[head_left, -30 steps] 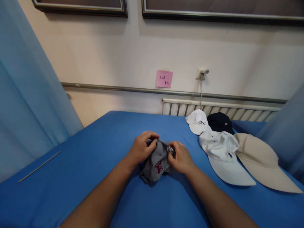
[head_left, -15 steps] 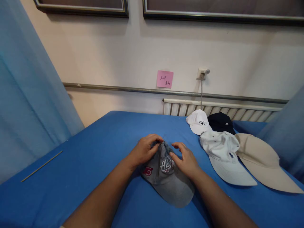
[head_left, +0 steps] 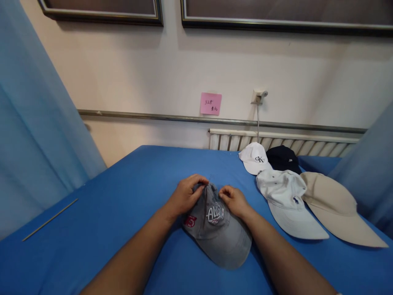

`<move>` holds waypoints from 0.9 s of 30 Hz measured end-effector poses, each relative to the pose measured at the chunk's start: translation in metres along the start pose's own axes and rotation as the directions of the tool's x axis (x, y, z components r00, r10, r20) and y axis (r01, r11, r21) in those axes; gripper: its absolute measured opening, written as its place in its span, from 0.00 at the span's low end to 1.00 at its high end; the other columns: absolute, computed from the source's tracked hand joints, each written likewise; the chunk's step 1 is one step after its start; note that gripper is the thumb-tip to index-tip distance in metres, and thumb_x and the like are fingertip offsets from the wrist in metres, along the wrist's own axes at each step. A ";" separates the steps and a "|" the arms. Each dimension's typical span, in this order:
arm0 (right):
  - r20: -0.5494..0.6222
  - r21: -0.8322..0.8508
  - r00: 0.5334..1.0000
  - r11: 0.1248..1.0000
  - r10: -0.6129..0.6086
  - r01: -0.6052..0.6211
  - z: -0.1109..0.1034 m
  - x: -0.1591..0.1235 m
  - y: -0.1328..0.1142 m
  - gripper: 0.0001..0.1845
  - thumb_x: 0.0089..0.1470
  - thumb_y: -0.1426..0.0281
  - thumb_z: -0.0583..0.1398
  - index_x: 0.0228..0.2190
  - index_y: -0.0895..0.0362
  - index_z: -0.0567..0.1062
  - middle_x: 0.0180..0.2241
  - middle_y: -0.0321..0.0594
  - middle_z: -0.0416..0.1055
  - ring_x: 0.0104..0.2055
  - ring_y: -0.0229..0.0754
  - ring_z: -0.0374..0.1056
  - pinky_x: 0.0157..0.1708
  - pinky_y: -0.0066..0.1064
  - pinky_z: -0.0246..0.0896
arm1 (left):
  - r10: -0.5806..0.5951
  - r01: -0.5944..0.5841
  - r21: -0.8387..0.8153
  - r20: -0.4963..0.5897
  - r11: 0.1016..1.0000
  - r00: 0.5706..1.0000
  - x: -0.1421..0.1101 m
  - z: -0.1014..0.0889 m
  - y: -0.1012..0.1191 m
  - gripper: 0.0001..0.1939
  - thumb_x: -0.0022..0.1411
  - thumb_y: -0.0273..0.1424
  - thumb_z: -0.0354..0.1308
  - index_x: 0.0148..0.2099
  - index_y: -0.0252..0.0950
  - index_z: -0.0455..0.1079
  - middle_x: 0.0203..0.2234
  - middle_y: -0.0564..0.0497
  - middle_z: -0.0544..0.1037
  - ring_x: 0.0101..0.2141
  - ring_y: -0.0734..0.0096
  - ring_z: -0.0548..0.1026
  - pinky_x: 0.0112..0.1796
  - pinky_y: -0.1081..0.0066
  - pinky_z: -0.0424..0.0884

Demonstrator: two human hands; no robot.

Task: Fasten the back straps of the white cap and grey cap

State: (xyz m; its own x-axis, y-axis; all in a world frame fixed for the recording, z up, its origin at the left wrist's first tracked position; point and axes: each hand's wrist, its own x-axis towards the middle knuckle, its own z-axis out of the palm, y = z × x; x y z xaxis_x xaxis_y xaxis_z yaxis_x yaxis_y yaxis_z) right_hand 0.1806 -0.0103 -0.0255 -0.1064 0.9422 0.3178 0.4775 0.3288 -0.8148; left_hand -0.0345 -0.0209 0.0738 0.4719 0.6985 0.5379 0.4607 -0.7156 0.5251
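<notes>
A grey baseball cap [head_left: 222, 237] with white lettering and a red patch lies on the blue-covered table [head_left: 123, 188], its brim toward the lower right. My left hand [head_left: 187, 194] pinches the top of the crown from the left, thumb and fingers closed on the fabric. On the crown's right side, my right hand [head_left: 235, 200] has its thumb and forefinger pinched together at the cloth. The crown looks creased between the two hands. The far side of the cap is hidden.
To the right lie a white cap [head_left: 254, 159], a black cap [head_left: 284, 159], a pale cap [head_left: 285, 203] and a beige cap [head_left: 334, 205]. A thin stick [head_left: 50, 220] rests at the left. Behind are a radiator [head_left: 224, 141] and a metal rail [head_left: 153, 116].
My right hand's fingers have come together from a spread position and now pinch the cap's crown. My left hand keeps its hold. The whole view has shifted slightly.
</notes>
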 end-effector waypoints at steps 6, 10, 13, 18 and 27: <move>0.076 0.386 0.997 0.921 0.023 -0.051 -0.030 -0.013 -0.018 0.13 0.53 0.59 0.59 0.28 0.56 0.71 0.26 0.35 0.69 0.29 0.39 0.64 0.32 0.30 0.62 | -0.033 0.033 -0.006 -0.015 0.999 0.999 0.003 -0.004 -0.001 0.10 0.60 0.25 0.52 0.42 0.38 0.73 0.38 0.50 0.79 0.41 0.68 0.76 0.45 0.65 0.71; 0.120 0.523 0.992 0.846 0.046 -0.103 -0.047 -0.017 -0.026 0.17 0.52 0.54 0.61 0.27 0.57 0.71 0.26 0.38 0.69 0.29 0.40 0.64 0.32 0.31 0.62 | -0.063 0.062 -0.046 -0.017 0.997 0.998 0.004 -0.005 -0.001 0.10 0.59 0.25 0.53 0.41 0.37 0.73 0.38 0.49 0.79 0.40 0.68 0.76 0.45 0.66 0.72; 0.024 0.416 0.998 0.907 0.052 -0.058 -0.043 -0.016 -0.027 0.18 0.52 0.53 0.60 0.27 0.55 0.71 0.27 0.37 0.69 0.30 0.41 0.65 0.33 0.32 0.61 | -0.065 0.066 -0.064 0.011 0.996 0.998 0.003 -0.003 -0.002 0.09 0.59 0.25 0.53 0.41 0.37 0.73 0.37 0.49 0.79 0.40 0.69 0.76 0.44 0.67 0.72; -0.073 0.045 0.995 0.997 -0.061 0.064 -0.027 -0.019 -0.031 0.10 0.48 0.61 0.64 0.28 0.55 0.73 0.31 0.37 0.70 0.34 0.42 0.66 0.37 0.34 0.61 | -0.066 0.066 -0.063 0.006 0.996 0.998 0.001 0.000 -0.004 0.10 0.59 0.24 0.53 0.41 0.38 0.73 0.38 0.50 0.79 0.40 0.70 0.76 0.45 0.67 0.71; 0.222 0.670 0.970 0.707 0.102 -0.227 -0.032 -0.024 -0.037 0.17 0.53 0.56 0.61 0.25 0.57 0.70 0.25 0.37 0.68 0.27 0.39 0.62 0.31 0.31 0.59 | -0.144 0.146 -0.214 0.025 0.966 0.989 0.001 0.004 -0.008 0.08 0.60 0.27 0.55 0.41 0.36 0.73 0.37 0.49 0.79 0.39 0.69 0.76 0.44 0.67 0.72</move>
State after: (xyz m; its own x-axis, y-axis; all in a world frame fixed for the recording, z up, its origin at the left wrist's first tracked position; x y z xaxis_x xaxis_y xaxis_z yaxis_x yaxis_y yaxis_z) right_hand 0.1932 -0.0471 0.0129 -0.2480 0.9616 0.1178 -0.2227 0.0617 -0.9729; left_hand -0.0350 -0.0148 0.0675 0.4196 0.7939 0.4401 0.3528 -0.5894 0.7267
